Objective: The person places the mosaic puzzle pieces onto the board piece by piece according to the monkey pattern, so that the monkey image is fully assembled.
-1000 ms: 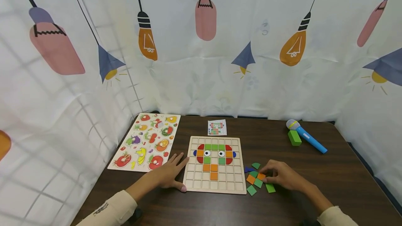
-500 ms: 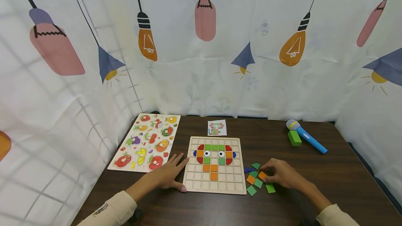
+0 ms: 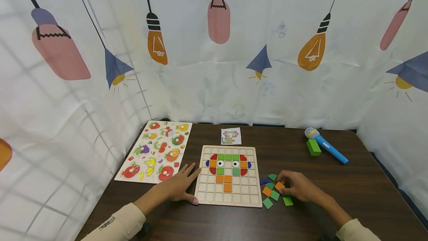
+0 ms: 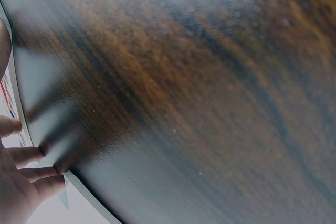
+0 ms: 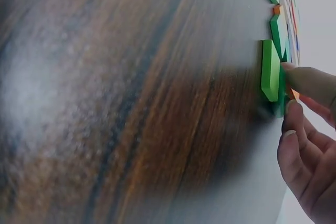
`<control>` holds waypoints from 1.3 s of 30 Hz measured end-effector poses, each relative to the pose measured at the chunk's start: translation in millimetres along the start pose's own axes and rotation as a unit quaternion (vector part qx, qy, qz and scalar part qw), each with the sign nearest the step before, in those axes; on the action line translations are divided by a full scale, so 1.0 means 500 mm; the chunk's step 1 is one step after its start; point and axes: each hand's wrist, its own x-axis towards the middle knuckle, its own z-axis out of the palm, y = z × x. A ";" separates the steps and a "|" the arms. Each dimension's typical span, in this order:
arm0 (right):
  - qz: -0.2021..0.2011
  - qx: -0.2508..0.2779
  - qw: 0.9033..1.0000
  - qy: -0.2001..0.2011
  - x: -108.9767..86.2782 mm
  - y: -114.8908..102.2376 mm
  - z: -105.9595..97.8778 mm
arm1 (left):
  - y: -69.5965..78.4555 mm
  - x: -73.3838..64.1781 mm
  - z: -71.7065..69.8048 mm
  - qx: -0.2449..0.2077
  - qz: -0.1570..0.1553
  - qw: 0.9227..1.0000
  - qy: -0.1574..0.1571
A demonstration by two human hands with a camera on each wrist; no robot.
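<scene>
A wooden grid board lies flat, with red, green, orange and blue tiles and two eye tiles forming a face. My left hand spreads at the board's left edge, thumb and fingertips touching it; the left wrist view shows the fingers extended. Right of the board, my right hand pinches an orange square tile between thumb and fingers, low over a loose pile. Around it lie green tiles, another orange tile and blue pieces. A light green tile sits close by the fingers.
A small pattern card lies behind the board. To the left is a fruit puzzle board. At the back right, a blue toy microphone lies against a green block. A printed curtain surrounds the dark table.
The orange tile at my right fingertips has shifted and turned slightly, a little to the right. My right hand has moved only a little. The left hand stays in place.
</scene>
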 end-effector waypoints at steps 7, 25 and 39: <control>-0.015 0.014 1.000 -0.004 0.007 -0.009 0.002 | 0.002 -0.002 -0.001 -0.001 -0.002 1.000 -0.002; -0.062 0.081 0.995 -0.019 0.052 -0.094 0.050 | 0.002 -0.003 -0.001 0.002 -0.004 1.000 0.001; -0.079 0.108 0.990 -0.048 0.114 -0.191 0.156 | 0.001 0.001 0.003 0.006 -0.008 1.000 -0.001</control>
